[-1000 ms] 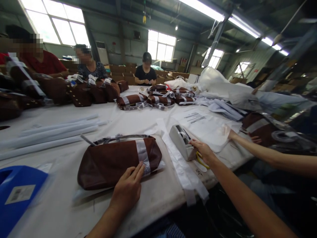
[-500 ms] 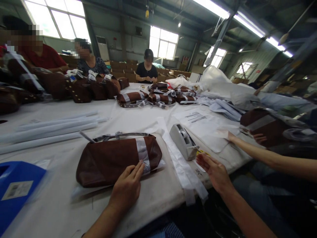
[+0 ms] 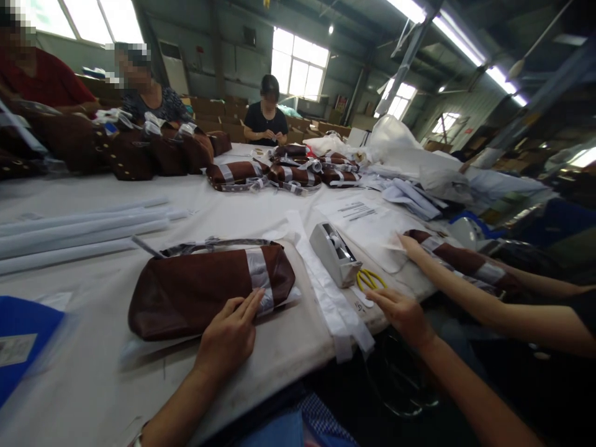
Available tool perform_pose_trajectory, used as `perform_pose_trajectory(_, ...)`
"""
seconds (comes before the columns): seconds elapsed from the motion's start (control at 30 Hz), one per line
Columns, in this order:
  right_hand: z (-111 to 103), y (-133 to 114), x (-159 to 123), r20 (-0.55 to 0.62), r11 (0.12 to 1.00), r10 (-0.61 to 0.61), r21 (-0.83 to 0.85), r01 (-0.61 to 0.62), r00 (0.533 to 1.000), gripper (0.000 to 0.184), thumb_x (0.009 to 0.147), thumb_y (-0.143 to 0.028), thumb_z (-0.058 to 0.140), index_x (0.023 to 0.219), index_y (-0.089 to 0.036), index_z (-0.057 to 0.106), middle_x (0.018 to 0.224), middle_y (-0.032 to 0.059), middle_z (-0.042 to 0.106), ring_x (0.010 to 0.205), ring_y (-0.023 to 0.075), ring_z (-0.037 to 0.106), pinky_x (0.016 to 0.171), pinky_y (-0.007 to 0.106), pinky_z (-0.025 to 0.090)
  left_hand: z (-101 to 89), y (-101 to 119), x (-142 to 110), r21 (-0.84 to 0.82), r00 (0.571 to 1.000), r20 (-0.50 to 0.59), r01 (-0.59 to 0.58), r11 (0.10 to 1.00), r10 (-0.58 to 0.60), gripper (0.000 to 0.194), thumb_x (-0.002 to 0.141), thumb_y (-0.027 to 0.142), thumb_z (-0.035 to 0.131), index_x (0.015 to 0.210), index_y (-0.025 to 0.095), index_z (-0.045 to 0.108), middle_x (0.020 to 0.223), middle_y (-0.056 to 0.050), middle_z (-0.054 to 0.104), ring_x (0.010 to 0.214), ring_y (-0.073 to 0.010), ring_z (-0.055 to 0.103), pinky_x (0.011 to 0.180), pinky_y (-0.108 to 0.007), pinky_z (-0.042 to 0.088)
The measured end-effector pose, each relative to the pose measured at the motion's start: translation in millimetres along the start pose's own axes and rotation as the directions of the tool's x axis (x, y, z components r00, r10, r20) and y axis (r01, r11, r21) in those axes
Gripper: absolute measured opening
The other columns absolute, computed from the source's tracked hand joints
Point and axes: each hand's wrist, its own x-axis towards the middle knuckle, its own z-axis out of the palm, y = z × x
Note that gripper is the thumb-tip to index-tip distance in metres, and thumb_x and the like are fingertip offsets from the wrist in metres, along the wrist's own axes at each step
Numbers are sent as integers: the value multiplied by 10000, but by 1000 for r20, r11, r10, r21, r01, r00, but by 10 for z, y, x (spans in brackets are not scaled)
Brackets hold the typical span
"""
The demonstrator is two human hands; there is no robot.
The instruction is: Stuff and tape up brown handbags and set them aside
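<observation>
The right hand (image 3: pixel 405 316) has been drawn back from the tape dispenser (image 3: pixel 333 254); whether tape is pinched in its bunched fingers cannot be told. The brown handbag (image 3: pixel 186 292) is laid on the bench (image 3: pixel 279 357), its silvery band (image 3: pixel 257 270) pressed by the left hand's (image 3: pixel 228 338) flat, closed-up fingers. Between handbag and dispenser, white strips (image 3: pixel 326 304) are draped over the near edge.

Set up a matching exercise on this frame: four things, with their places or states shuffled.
1. left hand
2. tape dispenser
3. yellow handles
4. blue object

A. at the picture's left edge, bearing a white label
B. pale grey, standing on the white table
C. resting on the nearest brown bag
D. near the right hand's fingers

1-C, 2-B, 3-D, 4-A
</observation>
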Motion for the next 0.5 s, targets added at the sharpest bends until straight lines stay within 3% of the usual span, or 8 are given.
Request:
perform_pose_trajectory(0.13,-204,-435,331,182,965,-257,7,260,949,285,959,-229,549,1154,-328,733,1054,51,772,926,200,711,878,368,570,-55,25,19,-46,992,34,124,991,-122,742,803,95,526,1511,262,381,1182,-18,705,1062,-195,608,858,-271,541)
perform_pose_trajectory(0.3,-37,-969,707,283,877,-471,252,409,836,269,976,-241,562,1177,-323,721,934,35,782,797,152,692,768,289,556,-97,53,32,-90,977,57,212,973,-207,759,764,91,560,1487,273,418,1094,-23,695,1041,-178,615,830,-257,538)
perform_pose_trajectory(0.37,75,-1167,790,247,825,-499,429,368,830,245,965,-245,588,1155,-297,734,910,45,776,780,147,689,744,278,553,-89,53,31,-112,974,65,221,969,-215,766,754,82,562,1483,271,423,1115,-26,691,1058,-179,608,848,-264,535)
perform_pose_trajectory(0.43,184,-1383,835,181,713,-425,671,205,887,187,946,-281,629,1073,-260,764,831,57,754,702,147,675,652,269,551,-70,49,28,-130,976,63,214,968,-207,778,748,67,552,1489,260,413,1139,-29,694,1080,-183,596,871,-272,530)
perform_pose_trajectory(0.5,279,-1637,850,139,422,-244,906,-24,960,150,912,-366,679,935,-254,776,654,20,663,538,122,582,504,240,500,-48,45,22,-140,979,43,205,969,-201,788,740,55,542,1491,252,409,1145,-28,699,1084,-188,590,891,-279,528)
